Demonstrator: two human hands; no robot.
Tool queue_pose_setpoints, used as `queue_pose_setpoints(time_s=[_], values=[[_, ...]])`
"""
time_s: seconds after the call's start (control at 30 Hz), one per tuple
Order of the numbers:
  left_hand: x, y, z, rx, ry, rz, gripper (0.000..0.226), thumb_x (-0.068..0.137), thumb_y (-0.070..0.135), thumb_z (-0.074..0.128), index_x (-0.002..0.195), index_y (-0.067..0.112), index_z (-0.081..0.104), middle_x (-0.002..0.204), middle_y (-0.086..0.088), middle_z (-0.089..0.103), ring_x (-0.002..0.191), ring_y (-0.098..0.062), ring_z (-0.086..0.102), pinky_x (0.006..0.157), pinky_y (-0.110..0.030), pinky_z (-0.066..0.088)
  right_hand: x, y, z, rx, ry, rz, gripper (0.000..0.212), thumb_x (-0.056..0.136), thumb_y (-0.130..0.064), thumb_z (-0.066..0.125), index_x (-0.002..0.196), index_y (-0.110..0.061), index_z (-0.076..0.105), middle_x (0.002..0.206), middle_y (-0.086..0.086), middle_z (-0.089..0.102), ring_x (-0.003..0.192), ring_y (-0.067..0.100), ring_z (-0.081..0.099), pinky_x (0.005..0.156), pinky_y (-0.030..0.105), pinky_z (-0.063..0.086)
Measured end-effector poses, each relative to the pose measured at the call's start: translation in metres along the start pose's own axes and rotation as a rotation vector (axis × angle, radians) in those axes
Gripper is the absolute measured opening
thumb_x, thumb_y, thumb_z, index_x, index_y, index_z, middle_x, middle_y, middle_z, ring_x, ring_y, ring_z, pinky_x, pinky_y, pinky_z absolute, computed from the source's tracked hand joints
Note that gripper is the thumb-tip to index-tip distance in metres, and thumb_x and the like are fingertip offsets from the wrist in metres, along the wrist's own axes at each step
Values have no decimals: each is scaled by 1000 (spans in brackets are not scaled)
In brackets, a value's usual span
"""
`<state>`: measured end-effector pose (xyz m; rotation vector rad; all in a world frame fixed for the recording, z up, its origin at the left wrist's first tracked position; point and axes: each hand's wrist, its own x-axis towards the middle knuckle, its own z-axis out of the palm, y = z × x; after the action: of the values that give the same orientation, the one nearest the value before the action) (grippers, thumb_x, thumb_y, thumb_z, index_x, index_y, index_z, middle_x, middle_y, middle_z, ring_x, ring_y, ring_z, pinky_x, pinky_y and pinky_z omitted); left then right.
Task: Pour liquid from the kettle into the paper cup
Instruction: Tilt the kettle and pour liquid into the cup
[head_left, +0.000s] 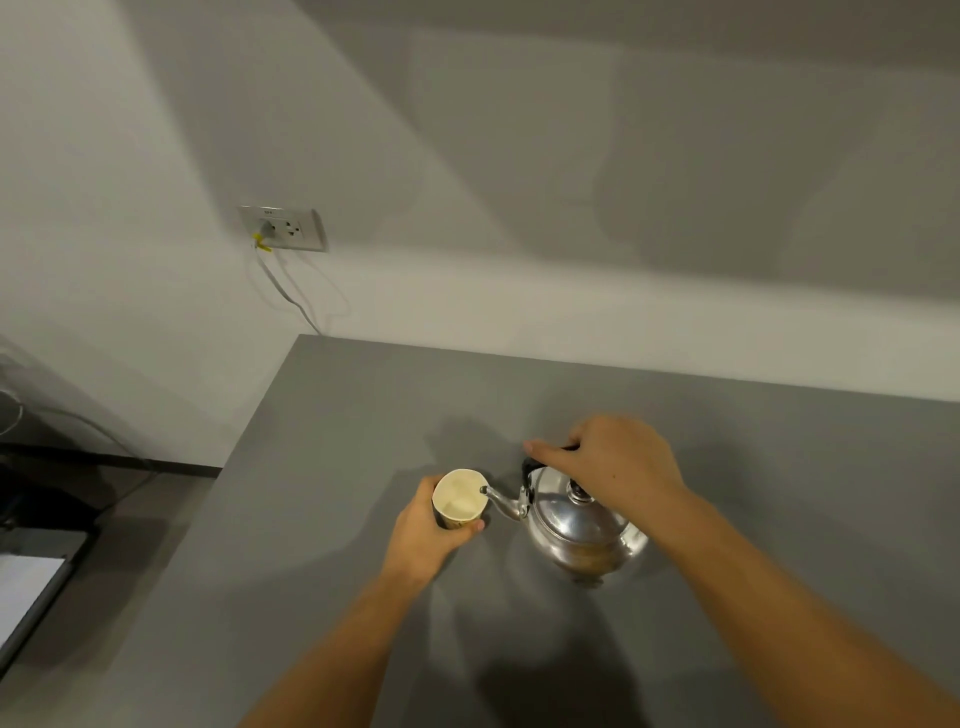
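Head view, left hand (423, 532) gripping paper cup (459, 498), right hand (613, 462) gripping kettle (582, 530)

No readable text anywhere; small dark mark atop wall socket (283, 228), maybe lettering, too blurred to read.

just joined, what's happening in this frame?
A person is pouring at a grey table. The right hand grips the black handle of a shiny metal kettle, tilted toward the left so its spout tip sits at the rim of a cream paper cup. The left hand is wrapped around the cup, steadying it. No stream of liquid can be made out, so whether any is flowing is unclear.
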<state>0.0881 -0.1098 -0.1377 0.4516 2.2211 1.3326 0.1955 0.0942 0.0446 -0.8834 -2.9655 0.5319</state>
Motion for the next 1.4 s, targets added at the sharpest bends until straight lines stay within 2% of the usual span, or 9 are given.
queue_pose_setpoints(time_s=[0.1,0.2,0.33,0.67,1.03,1.2,1.4], values=[[1,2,0,16,6,2,61,65,38,95,112,39,56,104,19,75,92,5,69,74,-16,50,6,-13,1,-71,-9,2,67,78,-77,55,49,-16,55,48,0,61,53,19,60,49,28,43],[1,3,0,22,5,4,60,66,39,94,109,44,53,103,20,74,92,6,68,72,-13,49,14,-25,2,-134,-8,-19,62,80,-73,58,49,-19,49,49,-3,52,50,18,53,47,28,36],[-1,7,0,22,6,12,58,65,44,93,105,49,51,103,22,73,91,8,67,70,-12,48,21,-39,2,-222,-4,-49,61,78,-72,60,51,-19,47,52,-3,51,47,14,44,45,27,27],[-1,8,0,6,3,40,65,68,38,93,121,33,56,107,13,75,94,-5,71,78,-23,54,27,-64,2,-344,-18,-156,50,80,-55,63,51,-18,46,54,-2,48,47,13,39,44,26,25],[0,9,1,-7,3,39,64,67,39,93,120,33,57,107,14,75,96,-4,71,83,-29,57,29,-74,-1,-387,-26,-170,47,82,-51,63,53,-20,42,55,-1,45,46,15,37,45,27,26],[0,8,2,-9,3,39,63,67,39,93,118,33,57,107,15,75,95,-1,70,83,-26,56,29,-75,-3,-395,-19,-180,47,83,-49,63,53,-20,41,55,-1,44,46,15,36,44,28,24],[0,7,2,-14,4,41,65,66,40,93,120,34,57,108,14,75,99,-4,71,87,-31,57,30,-76,-2,-400,-27,-178,48,84,-50,64,53,-20,42,56,0,44,46,15,36,44,28,24]])
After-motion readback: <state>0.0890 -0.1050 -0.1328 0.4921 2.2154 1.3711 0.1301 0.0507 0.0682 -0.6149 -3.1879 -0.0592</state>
